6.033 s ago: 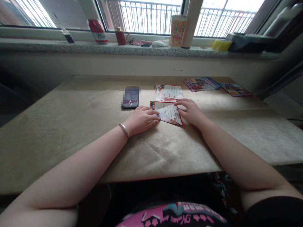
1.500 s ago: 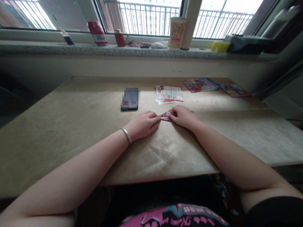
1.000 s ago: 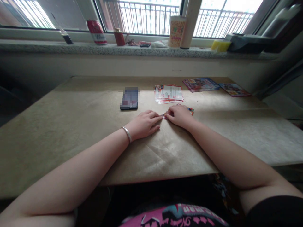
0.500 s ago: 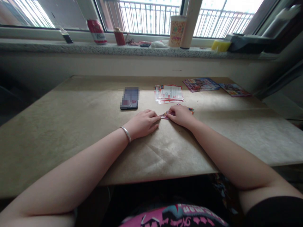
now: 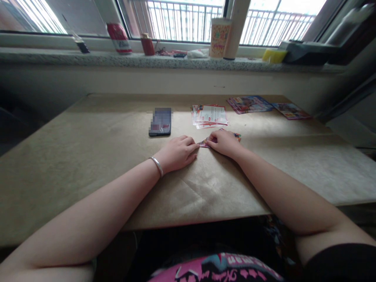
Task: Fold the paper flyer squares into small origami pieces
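Observation:
A small folded colourful paper [image 5: 205, 143] lies on the brown paper-covered table [image 5: 88, 156], mostly under my fingers. My left hand [image 5: 177, 152], with a silver bracelet at the wrist, rests on the table with curled fingers, and its fingertips press the paper's left end. My right hand [image 5: 225, 142] covers the rest of the paper with fingers bent and pressed down on it. A corner of the paper shows past my right hand's knuckles.
A dark phone [image 5: 160, 122] lies just beyond my left hand. A stack of red-and-white leaflets [image 5: 209, 115] sits behind my right hand, with more colourful leaflets [image 5: 249, 104] at the far right. A can [image 5: 119, 37], a cup [image 5: 219, 38] and clutter line the windowsill.
Six seconds ago the paper was a larger, partly folded sheet; now it is a narrow strip under both hands. Over the last second the hands have barely moved.

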The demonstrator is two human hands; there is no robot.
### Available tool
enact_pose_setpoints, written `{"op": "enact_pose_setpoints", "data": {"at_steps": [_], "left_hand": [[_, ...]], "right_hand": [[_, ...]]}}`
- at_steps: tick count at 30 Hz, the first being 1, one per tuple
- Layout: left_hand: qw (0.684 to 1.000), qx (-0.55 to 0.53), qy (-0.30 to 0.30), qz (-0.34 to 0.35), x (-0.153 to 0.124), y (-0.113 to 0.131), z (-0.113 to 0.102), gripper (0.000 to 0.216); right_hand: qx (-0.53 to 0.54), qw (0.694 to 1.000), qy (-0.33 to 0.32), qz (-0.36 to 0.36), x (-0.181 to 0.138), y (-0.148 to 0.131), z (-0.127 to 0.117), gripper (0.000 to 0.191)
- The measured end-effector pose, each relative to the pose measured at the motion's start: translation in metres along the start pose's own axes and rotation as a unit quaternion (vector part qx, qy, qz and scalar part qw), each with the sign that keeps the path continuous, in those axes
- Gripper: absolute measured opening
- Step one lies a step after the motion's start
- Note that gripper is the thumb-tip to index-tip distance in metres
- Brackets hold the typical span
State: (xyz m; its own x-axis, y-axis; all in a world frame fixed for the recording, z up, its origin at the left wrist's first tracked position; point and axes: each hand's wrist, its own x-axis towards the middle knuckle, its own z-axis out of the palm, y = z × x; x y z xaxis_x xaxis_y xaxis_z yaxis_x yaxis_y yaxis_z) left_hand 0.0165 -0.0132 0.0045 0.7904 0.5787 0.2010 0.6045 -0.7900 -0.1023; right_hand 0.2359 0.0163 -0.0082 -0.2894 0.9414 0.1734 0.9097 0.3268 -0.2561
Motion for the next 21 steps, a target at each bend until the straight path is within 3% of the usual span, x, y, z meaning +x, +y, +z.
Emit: {"op": "enact_pose_setpoints", "data": {"at_steps": [21], "left_hand": [[0.999,0.035,-0.015,-0.030,-0.006,-0.007,-0.011,0.031]], "right_hand": [[0.021,1.000,-0.002,0.006,-0.001,0.001,0.000,0.025]]}}
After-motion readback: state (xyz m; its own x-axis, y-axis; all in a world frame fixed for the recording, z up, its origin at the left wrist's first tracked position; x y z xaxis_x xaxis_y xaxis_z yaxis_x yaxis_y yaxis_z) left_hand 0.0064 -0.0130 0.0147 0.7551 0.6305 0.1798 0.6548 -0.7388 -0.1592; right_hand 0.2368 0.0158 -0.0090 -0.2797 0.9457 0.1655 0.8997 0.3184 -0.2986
